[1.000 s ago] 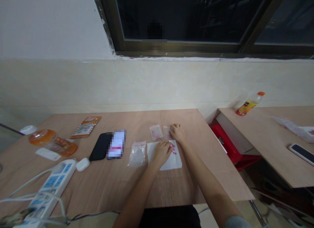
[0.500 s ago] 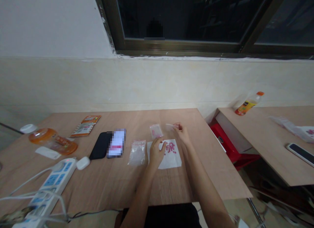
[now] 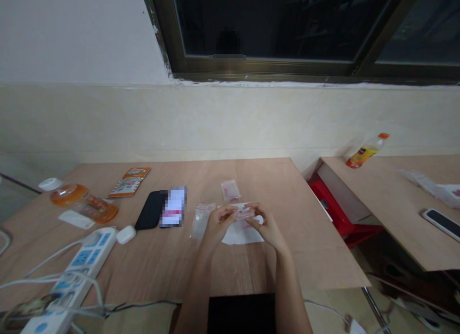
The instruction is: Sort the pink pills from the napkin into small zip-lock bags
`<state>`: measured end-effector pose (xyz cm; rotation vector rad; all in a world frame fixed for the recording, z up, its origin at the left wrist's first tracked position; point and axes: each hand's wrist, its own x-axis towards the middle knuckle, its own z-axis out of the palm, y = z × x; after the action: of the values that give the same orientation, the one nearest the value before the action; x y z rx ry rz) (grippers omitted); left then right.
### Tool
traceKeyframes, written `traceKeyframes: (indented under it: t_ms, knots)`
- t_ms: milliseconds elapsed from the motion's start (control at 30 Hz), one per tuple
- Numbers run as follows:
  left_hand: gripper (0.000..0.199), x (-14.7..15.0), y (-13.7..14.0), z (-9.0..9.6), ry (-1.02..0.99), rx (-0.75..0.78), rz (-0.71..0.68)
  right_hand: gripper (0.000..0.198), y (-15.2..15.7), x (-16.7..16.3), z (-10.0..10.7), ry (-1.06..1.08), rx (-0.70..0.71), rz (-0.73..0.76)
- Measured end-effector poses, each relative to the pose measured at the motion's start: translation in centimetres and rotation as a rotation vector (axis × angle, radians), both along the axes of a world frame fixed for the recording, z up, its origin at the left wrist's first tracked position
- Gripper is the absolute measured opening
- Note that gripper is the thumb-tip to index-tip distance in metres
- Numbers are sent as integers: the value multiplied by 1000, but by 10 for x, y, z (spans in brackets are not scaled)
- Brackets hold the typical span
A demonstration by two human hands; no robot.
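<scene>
Over the white paper sheet [image 3: 240,236], my left hand [image 3: 218,224] and my right hand [image 3: 269,227] face each other. Both have their fingers closed on the edges of a small clear plastic bag [image 3: 244,213], one at each side. Pink shows at the bag, but I cannot tell whether the small pink pieces are in it or lie on the paper behind. Just beyond the hands lies another small clear bag [image 3: 230,190] with some pink in it. A larger clear zip bag [image 3: 200,220] lies beside my left hand, partly covered by it.
To the left are a black phone [image 3: 152,210], a lit phone [image 3: 173,207], a white earbud case [image 3: 126,235], an orange packet [image 3: 130,182], an orange drink bottle [image 3: 84,202] and a power strip [image 3: 84,262] with cables. Another table [image 3: 391,200] stands on the right.
My right hand has brought the clear bag from the far right of the paper back over it. My left hand has come up to the bag and now grips it too.
</scene>
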<state>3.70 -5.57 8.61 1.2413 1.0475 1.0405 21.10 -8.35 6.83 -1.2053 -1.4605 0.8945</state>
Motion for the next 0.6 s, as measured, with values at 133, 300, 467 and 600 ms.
traceKeyframes:
  t_ms: [133, 300, 467, 600]
  knots:
    - [31, -4, -5, 1, -34, -13, 50, 31, -2, -6, 0, 23, 84, -252]
    - [32, -5, -8, 4, -57, 23, 143, 25, -11, -9, 8, 13, 41, -228]
    - [27, 3, -14, 13, -56, 48, 123, 33, -14, -25, 15, 65, -49, -38]
    - [27, 7, -17, 18, -122, 9, 103, 33, -12, -32, 16, 110, -53, -10]
